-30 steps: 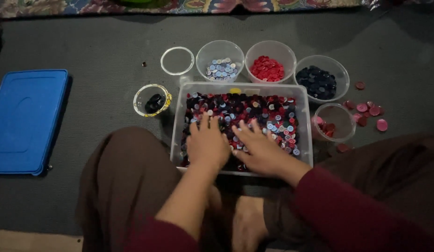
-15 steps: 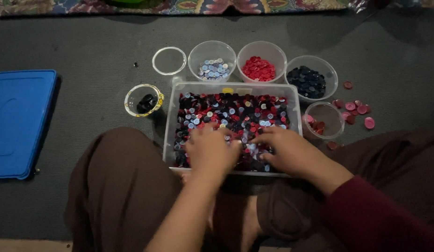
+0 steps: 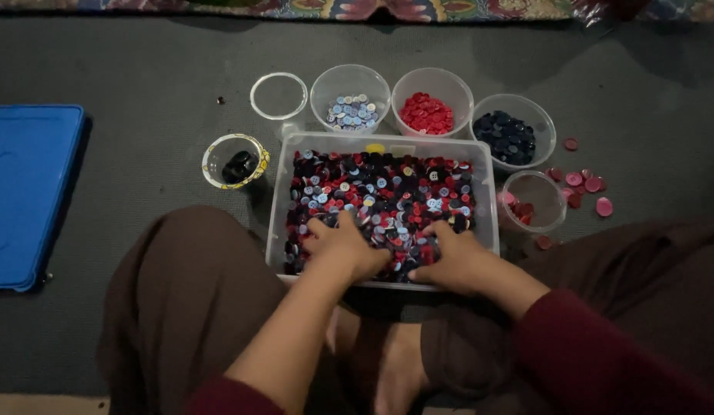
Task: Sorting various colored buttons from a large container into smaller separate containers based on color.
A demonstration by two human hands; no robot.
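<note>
On the floor (image 3: 142, 61) at your knees sits the bin (image 3: 488, 192), full of mixed buttons (image 3: 388, 188). Your left hand (image 3: 343, 247) and right hand (image 3: 451, 257) lie in its near half, fingers curled into the buttons; whether they grip any, you cannot tell. Bowls: pale buttons at 12 o'clock (image 3: 350, 88), red at 1 (image 3: 431, 96).

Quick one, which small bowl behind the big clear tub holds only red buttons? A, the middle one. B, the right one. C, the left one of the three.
A: of the three bowls in a row behind the clear tub, the middle bowl holds red buttons, the left bowl pale blue and white ones, and the right bowl dark ones.
</note>
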